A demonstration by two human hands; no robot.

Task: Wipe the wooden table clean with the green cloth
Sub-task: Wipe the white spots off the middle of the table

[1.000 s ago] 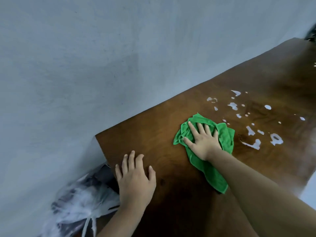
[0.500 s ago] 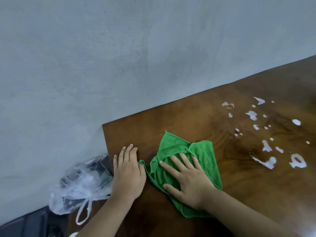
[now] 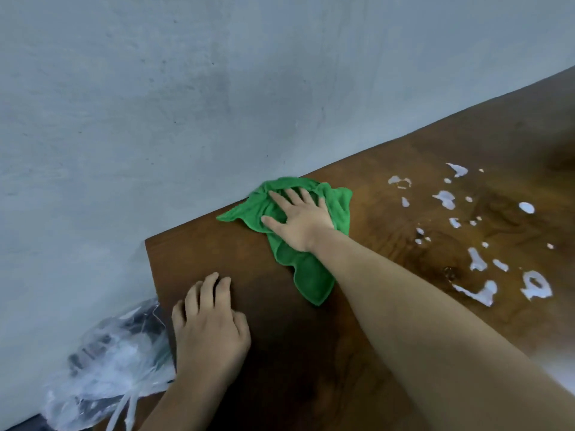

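The green cloth lies crumpled on the dark wooden table, up against the table's far edge by the wall. My right hand presses flat on the cloth with its fingers spread. Flat on the bare wood near the table's left end rests my left hand, apart from the cloth. Several white puddles and drops of spilled liquid lie on the wood to the right of the cloth.
A grey wall runs right along the table's far edge. Below the table's left end lies a clear plastic bag with dark things inside.
My right hand has pushed the cloth away from my left hand, up to the far edge by the wall. The left hand has stayed on the wood.
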